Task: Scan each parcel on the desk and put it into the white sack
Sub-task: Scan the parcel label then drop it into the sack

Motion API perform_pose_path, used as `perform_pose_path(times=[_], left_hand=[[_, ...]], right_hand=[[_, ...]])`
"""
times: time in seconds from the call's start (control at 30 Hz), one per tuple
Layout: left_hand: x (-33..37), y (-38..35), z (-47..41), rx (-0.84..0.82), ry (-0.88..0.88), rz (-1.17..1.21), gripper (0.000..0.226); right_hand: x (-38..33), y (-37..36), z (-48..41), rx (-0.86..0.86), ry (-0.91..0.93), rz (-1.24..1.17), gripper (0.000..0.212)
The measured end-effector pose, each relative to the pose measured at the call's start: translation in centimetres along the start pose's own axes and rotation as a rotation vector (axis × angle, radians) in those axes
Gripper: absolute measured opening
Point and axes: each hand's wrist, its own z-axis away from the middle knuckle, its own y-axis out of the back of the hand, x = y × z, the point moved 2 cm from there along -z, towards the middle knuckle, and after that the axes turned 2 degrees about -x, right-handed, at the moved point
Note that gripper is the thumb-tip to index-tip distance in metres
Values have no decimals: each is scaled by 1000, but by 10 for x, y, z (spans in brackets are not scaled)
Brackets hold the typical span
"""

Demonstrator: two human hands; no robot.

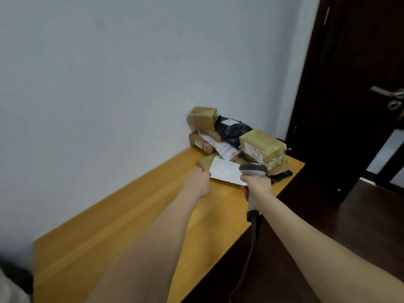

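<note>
**White parcel held at the scanner in front of the pile**

A flat white parcel (225, 172) is held just in front of the pile of parcels (236, 138), which is stacked at the far end of the orange wooden worktop (109, 226) against the pale wall. The parcel's left edge is gripped by the left hand (197, 182), whose fingers are curled round it. Its right corner is hidden behind the right hand (258, 185).

A grey barcode scanner (253, 168) is clasped by its handle in the right hand. Its head is raised just in front of the pile, over the white parcel's right end. The scanner's cable (249, 254) hangs down on the near side of the pile, past the worktop's edge.

Within the pile, a cardboard box (203, 118) is seen at the upper left, with a black plastic bag (232, 130) beside it. A tape-wrapped box (262, 145) forms the right side. A white bag printed in red (220, 148) lies at the front.

A dark door (349, 84) with a metal handle (388, 92) stands to the right of the pile.
</note>
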Motion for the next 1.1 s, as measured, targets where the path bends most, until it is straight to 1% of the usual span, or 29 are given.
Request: perform_pose_path(times=[0.17, 0.3, 0.37, 0.47, 0.53, 0.63, 0.67, 0.73, 0.8, 0.87, 0.93, 1.0, 1.1], left_hand=[[29, -16, -73, -50, -6, 27, 48], [52, -18, -143, -79, -8, 135, 53], [64, -20, -175, -89, -9, 178, 54], [85, -25, -215, -138, 2, 291, 50], [102, -28, -237, -182, 11, 384, 44], [124, -38, -261, -231, 71, 593, 46], [130, -42, -267, -247, 102, 659, 44], [142, -50, -277, -265, 182, 782, 32], [150, -57, -282, -293, 270, 921, 32], [157, -64, -285, -332, 314, 1070, 25], [162, -68, -282, -357, 346, 1196, 35], [160, -68, -279, -291, 416, 1281, 41], [146, -53, -271, -105, 520, 1436, 38]], right_hand=[[-25, 16, -66, 42, 12, 25, 24], [-56, 22, -125, 96, 42, 39, 21], [-75, 28, -154, 130, 46, 92, 23], [-101, 43, -191, 195, 58, 178, 14], [-114, 53, -215, 226, 67, 204, 12], [-124, 69, -251, 254, 66, 235, 9], [-127, 72, -261, 249, 66, 236, 10], [-131, 77, -276, 208, 52, 228, 11], [-132, 80, -292, 148, 19, 212, 24], [-134, 82, -303, 74, -19, 214, 32], [-135, 83, -315, 31, -45, 218, 33], [-136, 83, -326, -20, -46, 220, 32], [-147, 77, -323, -147, -43, 171, 34]])
